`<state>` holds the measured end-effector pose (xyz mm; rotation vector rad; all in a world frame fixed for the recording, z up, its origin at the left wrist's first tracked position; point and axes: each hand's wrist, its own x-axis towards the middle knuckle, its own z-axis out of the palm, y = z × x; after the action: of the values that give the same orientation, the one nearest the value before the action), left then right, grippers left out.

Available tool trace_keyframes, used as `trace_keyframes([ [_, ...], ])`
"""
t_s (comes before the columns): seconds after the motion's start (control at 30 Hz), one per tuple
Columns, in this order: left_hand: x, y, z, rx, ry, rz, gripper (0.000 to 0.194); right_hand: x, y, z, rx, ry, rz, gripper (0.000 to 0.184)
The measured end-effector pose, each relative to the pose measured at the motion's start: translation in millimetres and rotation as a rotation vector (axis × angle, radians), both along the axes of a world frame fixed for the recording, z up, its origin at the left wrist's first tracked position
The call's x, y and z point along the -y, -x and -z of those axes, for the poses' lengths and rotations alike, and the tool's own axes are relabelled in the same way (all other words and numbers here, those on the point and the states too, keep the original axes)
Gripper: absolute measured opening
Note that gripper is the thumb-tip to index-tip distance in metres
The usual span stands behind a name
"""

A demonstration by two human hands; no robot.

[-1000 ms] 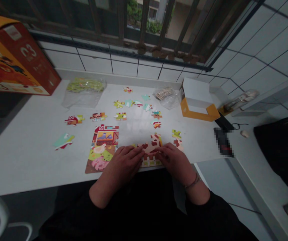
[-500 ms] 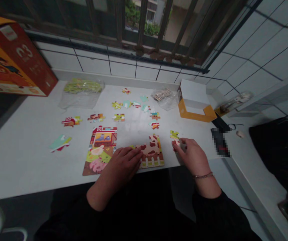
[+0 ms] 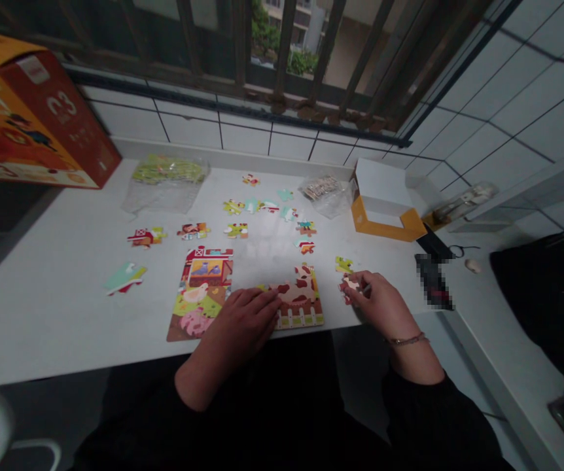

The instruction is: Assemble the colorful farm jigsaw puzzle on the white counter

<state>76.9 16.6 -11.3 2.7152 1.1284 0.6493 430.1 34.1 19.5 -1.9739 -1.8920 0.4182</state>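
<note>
My left hand (image 3: 243, 317) lies with fingers stretched out over the joined jigsaw, hiding its lower middle. To the left of it shows the section with a barn, a hen and a pig (image 3: 194, 292); to its right, the section with a brown-spotted cow and white fence (image 3: 302, 296). My right hand (image 3: 384, 305) pinches a brown and cream puzzle piece (image 3: 351, 286) between thumb and fingers, right of the cow section. Just above that piece lies a green puzzle piece (image 3: 343, 264). The underside of the held piece is hidden.
Several loose puzzle pieces (image 3: 235, 231) lie across the white table (image 3: 66, 307). Farther back are a plastic bag with green contents (image 3: 167, 176), a smaller clear bag (image 3: 326, 191) and an open yellow-white box (image 3: 385, 222). A large orange box (image 3: 31, 124) stands at far left.
The view has shifted slightly. My right hand has turned the brown and cream piece a little and drawn it slightly nearer. My left hand stays on the jigsaw.
</note>
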Motion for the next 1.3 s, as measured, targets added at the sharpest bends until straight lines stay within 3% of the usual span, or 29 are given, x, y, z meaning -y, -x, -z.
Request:
trace_keyframes([
  [0.17,0,0,-0.2,0.001,0.011,-0.001,0.033,-5,4,-16.5,-0.076,0.027,0.095,0.030],
  [0.27,-1,0,-0.2,0.008,0.017,-0.003,0.032,-13,25,-22.5,-0.310,-0.020,0.125,0.038],
  [0.37,-1,0,-0.3,0.011,0.018,-0.008,0.031,-24,58,-17.4,-0.629,-0.066,0.129,0.047],
  [0.5,0,0,-0.5,0.016,-0.013,-0.019,0.031,-41,99,-0.4,-0.899,0.095,-0.004,0.059],
  [0.67,1,-1,-1.1,0.002,-0.010,-0.026,0.031,-53,118,13.1,-0.715,0.201,-0.100,0.036],
  [0.97,1,0,-1.4,-0.009,0.008,-0.026,0.032,-58,111,14.5,-0.187,-0.033,-0.198,0.020],
  [1.3,0,-1,0.0,-0.008,0.016,-0.026,0.030,-58,112,18.4,-0.112,-0.082,-0.253,0.017],
])
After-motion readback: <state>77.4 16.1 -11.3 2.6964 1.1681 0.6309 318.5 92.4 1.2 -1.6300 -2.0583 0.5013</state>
